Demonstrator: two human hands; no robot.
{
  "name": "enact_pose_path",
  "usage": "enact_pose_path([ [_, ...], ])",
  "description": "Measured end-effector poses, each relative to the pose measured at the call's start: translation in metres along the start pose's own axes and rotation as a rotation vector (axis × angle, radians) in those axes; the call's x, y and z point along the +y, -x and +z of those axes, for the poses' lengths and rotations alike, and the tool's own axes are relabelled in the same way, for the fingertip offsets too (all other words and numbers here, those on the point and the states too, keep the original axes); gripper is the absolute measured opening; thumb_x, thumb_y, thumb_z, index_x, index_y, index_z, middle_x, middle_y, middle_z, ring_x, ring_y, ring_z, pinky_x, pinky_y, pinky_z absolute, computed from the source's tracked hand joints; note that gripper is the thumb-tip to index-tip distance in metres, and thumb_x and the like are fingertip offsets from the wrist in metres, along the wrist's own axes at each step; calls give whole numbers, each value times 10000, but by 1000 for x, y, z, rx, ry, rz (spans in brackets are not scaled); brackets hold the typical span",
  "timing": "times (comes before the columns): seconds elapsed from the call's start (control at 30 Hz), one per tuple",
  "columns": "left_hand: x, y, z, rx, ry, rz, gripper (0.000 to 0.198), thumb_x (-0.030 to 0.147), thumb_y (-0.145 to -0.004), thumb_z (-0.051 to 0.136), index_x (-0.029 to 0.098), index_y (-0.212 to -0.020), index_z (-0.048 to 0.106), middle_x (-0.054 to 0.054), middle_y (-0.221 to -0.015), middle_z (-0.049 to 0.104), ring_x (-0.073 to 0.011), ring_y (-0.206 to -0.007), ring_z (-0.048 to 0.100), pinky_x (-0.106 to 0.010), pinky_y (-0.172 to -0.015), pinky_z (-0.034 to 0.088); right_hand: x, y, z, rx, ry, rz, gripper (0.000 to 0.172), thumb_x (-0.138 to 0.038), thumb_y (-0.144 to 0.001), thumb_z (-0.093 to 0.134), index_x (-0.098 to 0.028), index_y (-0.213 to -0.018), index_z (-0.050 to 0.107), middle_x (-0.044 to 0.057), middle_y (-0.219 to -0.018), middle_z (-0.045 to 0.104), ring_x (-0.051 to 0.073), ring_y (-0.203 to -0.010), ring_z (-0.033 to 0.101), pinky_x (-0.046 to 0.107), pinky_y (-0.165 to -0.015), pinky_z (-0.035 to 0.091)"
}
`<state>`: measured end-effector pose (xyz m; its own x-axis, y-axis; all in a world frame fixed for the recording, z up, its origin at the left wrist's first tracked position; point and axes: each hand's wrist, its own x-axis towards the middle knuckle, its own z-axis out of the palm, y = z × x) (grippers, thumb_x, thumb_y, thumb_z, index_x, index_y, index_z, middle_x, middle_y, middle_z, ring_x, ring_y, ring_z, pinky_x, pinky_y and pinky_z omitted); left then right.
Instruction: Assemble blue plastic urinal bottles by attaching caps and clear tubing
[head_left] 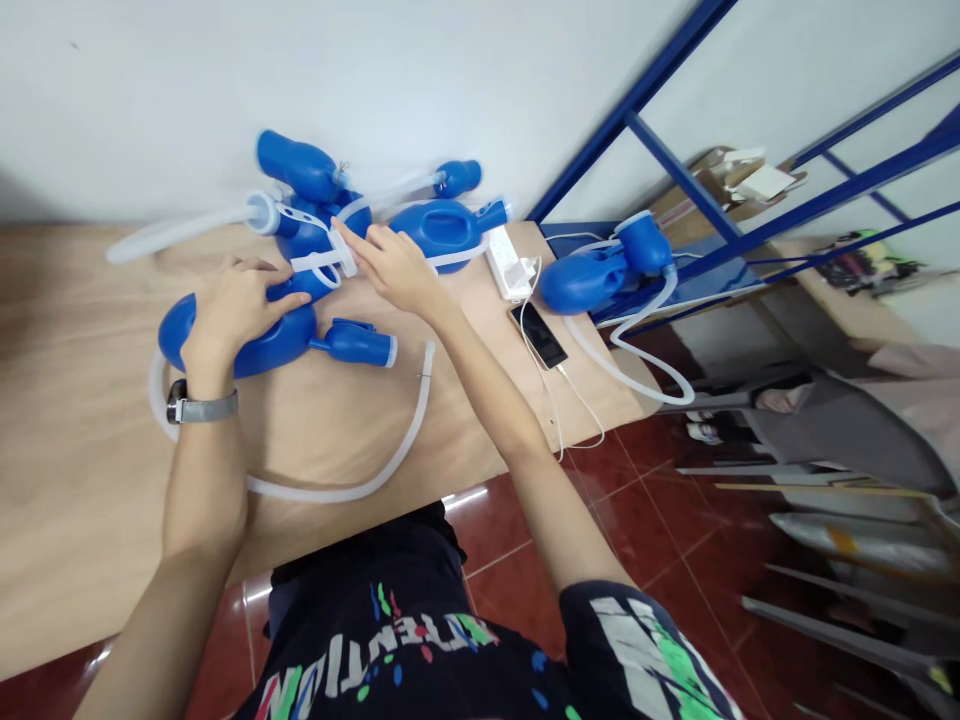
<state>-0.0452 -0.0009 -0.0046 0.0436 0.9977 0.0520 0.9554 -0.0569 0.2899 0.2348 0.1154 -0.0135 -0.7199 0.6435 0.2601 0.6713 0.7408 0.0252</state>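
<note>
Blue plastic bottle-shaped container (251,340) lies on the wooden worktop (90,470), pinned under the flat, spread left hand (232,305). The right hand (390,265) pinches its white strap (319,262). It looks light, stiff and smooth; the narrow neck seems the surest hold.

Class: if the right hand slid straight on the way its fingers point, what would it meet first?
The right hand points left at the white strap, which its fingertips already touch; beyond lies the blue bottle. Depth is uncertain.

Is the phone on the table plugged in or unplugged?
Plugged in: a white cable runs from the phone lying flat beside the white power strip.
</note>
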Motion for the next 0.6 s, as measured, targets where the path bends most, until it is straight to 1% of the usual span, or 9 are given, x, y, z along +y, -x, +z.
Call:
enact_pose_path([
  [0.13,0,1,-2,-11,16,-8,557,657,-1205,609,331,-1575,869,-71,-1662,796,-381,-1574,686,-544,-1400,482,17,12,-14,17,-57,21,686,-410,-1365,189,-187,-1971,420,175,-1424,727,316,-1336,679,489,-1231,548],
  [0.23,5,3,-6,-32,15,-36,590,690,-1204,598,320,-1573,872,-88,-1707,772,-389,-1571,703,-517,-1347,532,26,23,-13,-25,-90,34,678,-418,-1363,218,-195,-1958,452,185,-1426,731,323,-1332,662,494,-1224,534],
  [0.33,9,4,-8,-45,24,-61,609,667,-1207,614,294,-1634,838,-105,-1775,734,-411,-1572,708,-532,-1315,555,14,21,0,-89,-85,4,654,-409,-1359,263,-230,-1955,465,182,-1476,744,344,-1384,670,521,-1239,543],
  [0.4,10,4,-9,-56,18,-52,589,642,-1198,648,291,-1629,844,-116,-1766,746,-420,-1572,714,-542,-1321,550,-3,12,10,-80,-85,-33,662,-485,-1359,324,-235,-1957,460,189,-1571,738,362,-1457,675,545,-1286,542],
  [0.43,11,3,-9,-60,16,-48,579,634,-1191,665,288,-1614,855,-124,-1745,762,-427,-1562,724,-547,-1315,552,-13,8,15,-62,-92,-56,707,-570,-1347,386,-222,-1960,450,200,-1639,720,376,-1498,671,560,-1317,535],
  [0.47,12,3,-9,-62,14,-51,574,632,-1182,679,284,-1598,866,-133,-1721,779,-437,-1542,739,-551,-1298,562,-21,3,19,-41,-101,-75,797,-667,-1317,462,-202,-1963,436,215,-1711,692,394,-1550,657,576,-1351,522],
  [0.53,13,3,-10,-50,7,-71,584,643,-1160,701,275,-1578,878,-145,-1681,805,-452,-1486,769,-550,-1252,582,-34,-3,26,-8,-120,-85,1038,-828,-1209,619,-145,-1963,411,248,-1839,616,436,-1662,602,600,-1411,487],
  [0.57,13,3,-10,-39,2,-78,591,650,-1150,708,271,-1570,881,-145,-1668,813,-451,-1462,780,-542,-1235,588,-39,-4,29,2,-127,-76,1121,-865,-1166,668,-119,-1959,402,260,-1886,578,448,-1714,566,605,-1435,468],
  [0.6,14,3,-10,-29,-5,-80,595,656,-1144,713,269,-1562,885,-142,-1661,819,-447,-1448,786,-531,-1224,592,-42,-4,31,10,-131,-60,1157,-873,-1149,692,-97,-1955,396,266,-1921,547,450,-1755,534,605,-1454,452],
])
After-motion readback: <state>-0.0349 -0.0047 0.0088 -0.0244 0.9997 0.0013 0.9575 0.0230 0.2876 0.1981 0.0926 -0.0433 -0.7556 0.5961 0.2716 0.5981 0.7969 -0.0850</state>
